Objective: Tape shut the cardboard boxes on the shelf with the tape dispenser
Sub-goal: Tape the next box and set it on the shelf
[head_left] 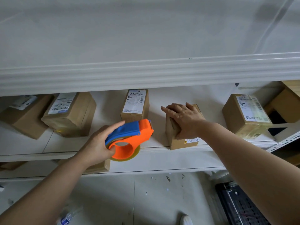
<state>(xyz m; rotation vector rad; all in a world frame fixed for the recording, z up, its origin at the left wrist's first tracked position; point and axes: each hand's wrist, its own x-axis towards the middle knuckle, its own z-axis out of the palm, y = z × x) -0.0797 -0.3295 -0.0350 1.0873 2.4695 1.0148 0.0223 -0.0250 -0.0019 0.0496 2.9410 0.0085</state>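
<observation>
The left hand [97, 144] is clamped round the orange-and-blue tape dispenser [132, 135], thumb hooked into its ring, and holds it in the air just before the front edge of the white shelf [162, 150]. On the shelf, from the left, lie a tilted brown box [24, 117], a labelled box [71, 116], and a narrow barcode-labelled box [135, 104] directly beyond the dispenser's nose. Next, the right hand [183, 118] lies flat with fingers straight and spread, pressing on top of the small cardboard box [180, 141] at the shelf's front edge. Further right sit a tape-wrapped box [243, 116] and an open box [285, 103]. A black perforated crate [240, 207] stands on the floor below.
</observation>
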